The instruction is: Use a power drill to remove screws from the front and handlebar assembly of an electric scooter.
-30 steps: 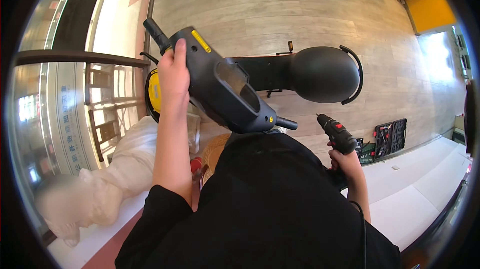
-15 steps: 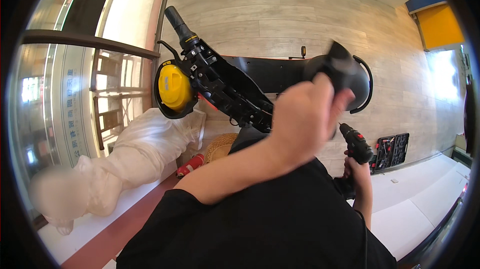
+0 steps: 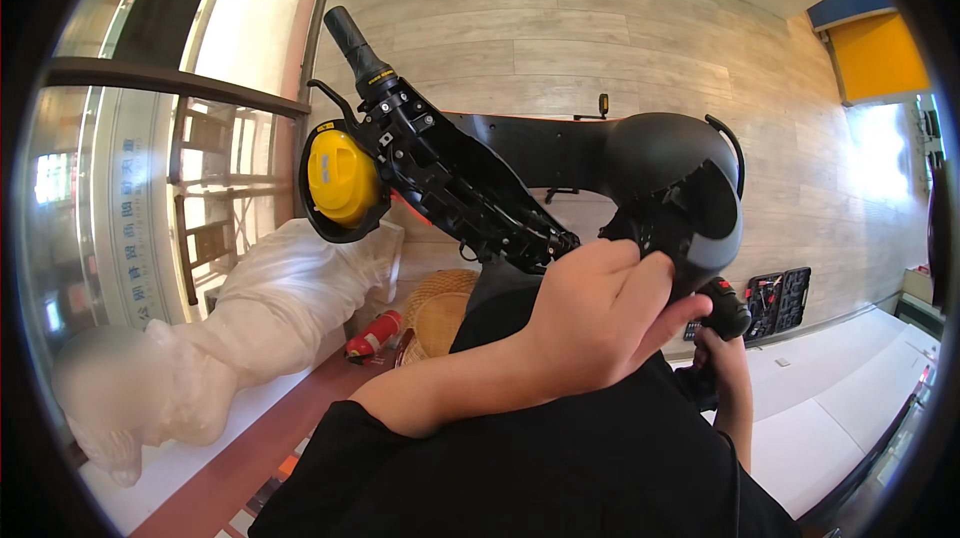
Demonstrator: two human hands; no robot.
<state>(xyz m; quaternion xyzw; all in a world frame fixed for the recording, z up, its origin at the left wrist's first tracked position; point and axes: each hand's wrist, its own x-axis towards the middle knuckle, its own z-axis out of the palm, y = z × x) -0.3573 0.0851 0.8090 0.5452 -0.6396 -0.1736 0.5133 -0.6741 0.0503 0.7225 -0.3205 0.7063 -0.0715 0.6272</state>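
My left hand (image 3: 605, 313) reaches across my body, its fingers closed on the edge of a curved black plastic cover (image 3: 695, 243). This cover is held up in front of the rounded black seat (image 3: 655, 138) of a scooter. Low on the right, my right hand (image 3: 722, 363) is wrapped round the handle of a black and red cordless drill (image 3: 730, 313). The cover hides the drill's front end. To the left lies the scooter's handlebar (image 3: 450, 173), its inner frame and screws exposed, with a rubber grip (image 3: 352, 43) at its far end.
A yellow front shell (image 3: 342, 178) sits beside the handlebar. Further left lies a plastic-wrapped statue (image 3: 290, 288), near a red fire extinguisher (image 3: 374, 334) and a woven straw item (image 3: 438, 313). At right, an open tool case (image 3: 780, 303) rests on the wood floor (image 3: 560, 28).
My left hand has drawn the black cover down toward me and turned it, uncovering more of the seat. The cover now overlaps the drill's front, while my right hand keeps its grip.
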